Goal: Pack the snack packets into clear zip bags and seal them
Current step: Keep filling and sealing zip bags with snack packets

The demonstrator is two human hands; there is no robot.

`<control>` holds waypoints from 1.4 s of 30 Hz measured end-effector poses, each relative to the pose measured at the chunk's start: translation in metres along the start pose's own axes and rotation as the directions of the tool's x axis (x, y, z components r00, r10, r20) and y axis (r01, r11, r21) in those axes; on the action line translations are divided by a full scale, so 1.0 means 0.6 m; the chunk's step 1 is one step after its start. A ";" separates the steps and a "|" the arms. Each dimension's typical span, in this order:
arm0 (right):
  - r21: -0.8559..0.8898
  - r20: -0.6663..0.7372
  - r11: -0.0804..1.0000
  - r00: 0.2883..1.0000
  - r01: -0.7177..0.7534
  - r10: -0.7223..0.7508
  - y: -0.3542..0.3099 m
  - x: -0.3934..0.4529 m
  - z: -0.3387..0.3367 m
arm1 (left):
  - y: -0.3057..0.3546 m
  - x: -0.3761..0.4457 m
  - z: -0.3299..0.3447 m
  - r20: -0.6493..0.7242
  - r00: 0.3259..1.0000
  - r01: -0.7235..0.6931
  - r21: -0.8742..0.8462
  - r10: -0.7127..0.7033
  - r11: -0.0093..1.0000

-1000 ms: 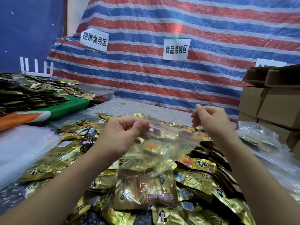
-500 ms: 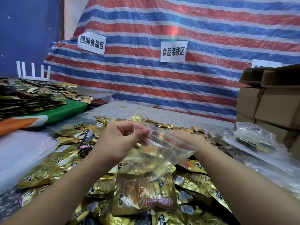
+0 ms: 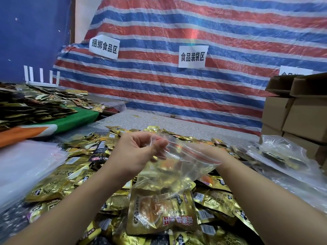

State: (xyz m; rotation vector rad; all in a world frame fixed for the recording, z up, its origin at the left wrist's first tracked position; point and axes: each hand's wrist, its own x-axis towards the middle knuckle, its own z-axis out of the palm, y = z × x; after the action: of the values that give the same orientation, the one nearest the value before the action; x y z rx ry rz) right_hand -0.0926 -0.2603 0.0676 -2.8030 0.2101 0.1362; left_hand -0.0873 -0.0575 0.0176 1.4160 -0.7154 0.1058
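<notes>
The rim of a clear zip bag [image 3: 178, 167], one gold packet [image 3: 161, 213] inside, is pinched by the left hand [image 3: 139, 152] above the packet heap [image 3: 74, 175] on the surface [image 3: 159, 119], while the right hand [image 3: 210, 152], mostly hidden behind the bag, cannot be judged.

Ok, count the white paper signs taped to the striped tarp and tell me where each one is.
3. The left sign hangs on the tarp's left part, the middle sign near its centre, and the right sign at the right, partly hidden behind the cardboard boxes. Others could be out of frame.
</notes>
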 end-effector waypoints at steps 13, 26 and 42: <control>-0.157 0.143 0.985 0.988 0.075 -0.052 -0.011 0.029 -0.004 | -0.001 -0.002 0.000 0.001 1.000 -0.013 -0.002 0.013 1.000; 0.219 -0.283 0.945 0.943 0.241 -0.175 0.031 0.019 -0.028 | -0.001 -0.001 0.006 -0.011 1.000 0.001 -0.025 -0.001 1.000; 0.814 -0.553 -0.013 0.769 0.580 -0.322 0.049 -0.103 -0.064 | 0.007 -0.005 0.014 -0.134 0.991 0.002 -0.068 -0.011 0.998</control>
State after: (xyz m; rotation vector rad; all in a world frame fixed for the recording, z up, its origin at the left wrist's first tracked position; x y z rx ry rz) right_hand -0.1557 -0.2924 0.1017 -1.3333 -0.4839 -0.3645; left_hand -0.0950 -0.0635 0.0199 1.3336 -0.5974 0.1688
